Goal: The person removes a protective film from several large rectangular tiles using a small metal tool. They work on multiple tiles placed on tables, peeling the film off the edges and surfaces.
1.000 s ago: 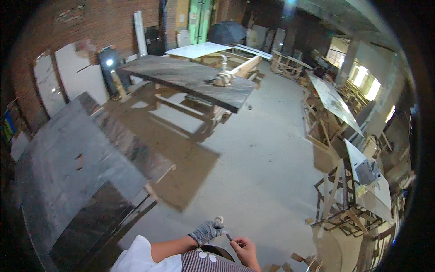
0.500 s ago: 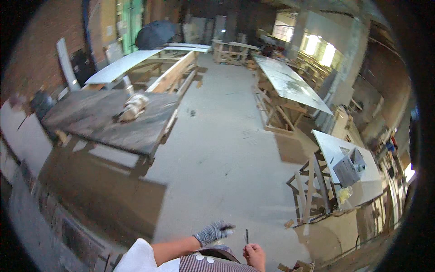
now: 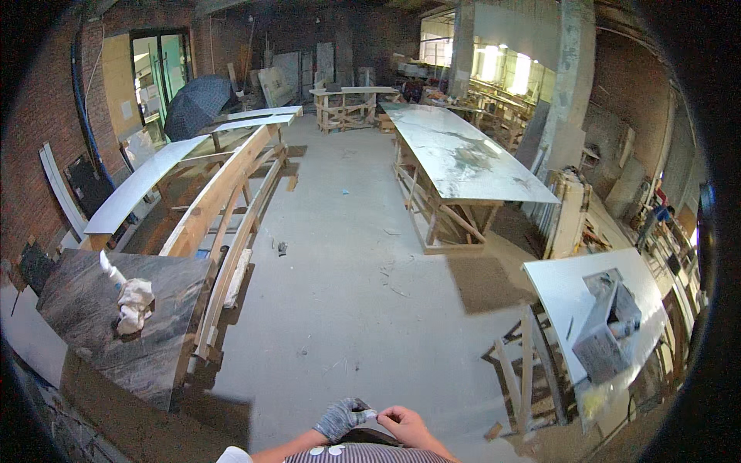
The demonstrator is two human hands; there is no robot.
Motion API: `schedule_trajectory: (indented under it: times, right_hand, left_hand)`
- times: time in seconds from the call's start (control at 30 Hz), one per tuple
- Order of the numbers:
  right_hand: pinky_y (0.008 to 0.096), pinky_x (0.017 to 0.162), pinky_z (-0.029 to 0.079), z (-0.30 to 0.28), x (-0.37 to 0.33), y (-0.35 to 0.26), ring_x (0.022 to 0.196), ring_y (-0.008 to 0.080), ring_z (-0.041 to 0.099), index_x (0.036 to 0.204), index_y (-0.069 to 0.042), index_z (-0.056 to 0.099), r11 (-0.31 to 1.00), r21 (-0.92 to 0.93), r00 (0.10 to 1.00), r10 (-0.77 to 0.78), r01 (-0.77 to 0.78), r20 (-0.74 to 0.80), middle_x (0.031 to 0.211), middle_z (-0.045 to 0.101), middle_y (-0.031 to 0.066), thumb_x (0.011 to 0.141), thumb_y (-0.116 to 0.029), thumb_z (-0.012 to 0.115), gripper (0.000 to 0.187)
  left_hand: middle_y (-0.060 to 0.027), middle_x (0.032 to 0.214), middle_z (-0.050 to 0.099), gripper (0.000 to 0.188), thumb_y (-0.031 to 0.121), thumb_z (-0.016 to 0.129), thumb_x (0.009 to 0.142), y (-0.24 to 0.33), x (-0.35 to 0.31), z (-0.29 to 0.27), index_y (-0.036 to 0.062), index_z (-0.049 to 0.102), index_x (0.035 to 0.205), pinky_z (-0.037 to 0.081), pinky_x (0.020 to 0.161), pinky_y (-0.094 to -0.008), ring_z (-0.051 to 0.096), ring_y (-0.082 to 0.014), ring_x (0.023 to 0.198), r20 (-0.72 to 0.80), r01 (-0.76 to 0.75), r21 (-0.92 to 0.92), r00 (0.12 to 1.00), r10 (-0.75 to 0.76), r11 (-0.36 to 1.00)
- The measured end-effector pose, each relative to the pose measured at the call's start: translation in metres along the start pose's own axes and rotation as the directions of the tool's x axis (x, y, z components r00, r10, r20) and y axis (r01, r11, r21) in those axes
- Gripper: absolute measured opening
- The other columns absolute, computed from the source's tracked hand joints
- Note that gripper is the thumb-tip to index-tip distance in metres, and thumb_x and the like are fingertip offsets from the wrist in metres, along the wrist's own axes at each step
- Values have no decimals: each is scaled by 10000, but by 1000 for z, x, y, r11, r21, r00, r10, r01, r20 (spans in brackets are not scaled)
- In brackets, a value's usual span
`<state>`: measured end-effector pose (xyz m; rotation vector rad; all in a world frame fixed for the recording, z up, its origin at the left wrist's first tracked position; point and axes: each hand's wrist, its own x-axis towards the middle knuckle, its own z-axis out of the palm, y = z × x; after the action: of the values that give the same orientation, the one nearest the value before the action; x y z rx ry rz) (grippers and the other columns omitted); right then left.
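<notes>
Box (image 3: 596, 349), pale grey, open-topped and seemingly of cardboard, stands on the white, glossy, flat slab (image 3: 557, 290) to your right; a whitish cylindrical item (image 3: 624, 328) shows inside, anything deeper being hidden. Low in front of you, your grey-knit-gloved left hand (image 3: 340, 418) pinches a small whitish piece (image 3: 371, 414). Your bare right hand (image 3: 405, 424) is bunched just beside that piece; I cannot tell whether it clamps anything.

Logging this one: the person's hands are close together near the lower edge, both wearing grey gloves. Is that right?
Not quite: only the left hand wears a grey glove. The right hand is bare, as the head view shows. The rest holds.
</notes>
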<state>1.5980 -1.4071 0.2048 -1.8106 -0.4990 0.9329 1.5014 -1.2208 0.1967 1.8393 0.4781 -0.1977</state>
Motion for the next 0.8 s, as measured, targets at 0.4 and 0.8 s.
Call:
schedule_trajectory:
  times: [0.4, 0.8]
  right_hand:
    - [270, 763, 524, -72, 322, -157, 841, 115, 628, 1032, -33, 708, 896, -209, 917, -362, 392, 167, 915, 668, 56, 868, -177, 752, 222]
    - [271, 710, 503, -158, 620, -237, 777, 133, 604, 974, -15, 627, 955, 189, 970, -206, 228, -128, 872, 629, 35, 909, -108, 680, 125]
  left_hand:
    - [-199, 941, 691, 434, 439, 663, 864, 50, 262, -172, 53, 696, 1061, 524, 770, -451, 660, -385, 865, -56, -204, 252, 973, 225, 946]
    - [-171, 1025, 695, 385, 410, 637, 915, 130, 538, -360, 63, 701, 1067, 517, 837, -414, 661, -345, 966, 189, -362, 143, 924, 333, 921]
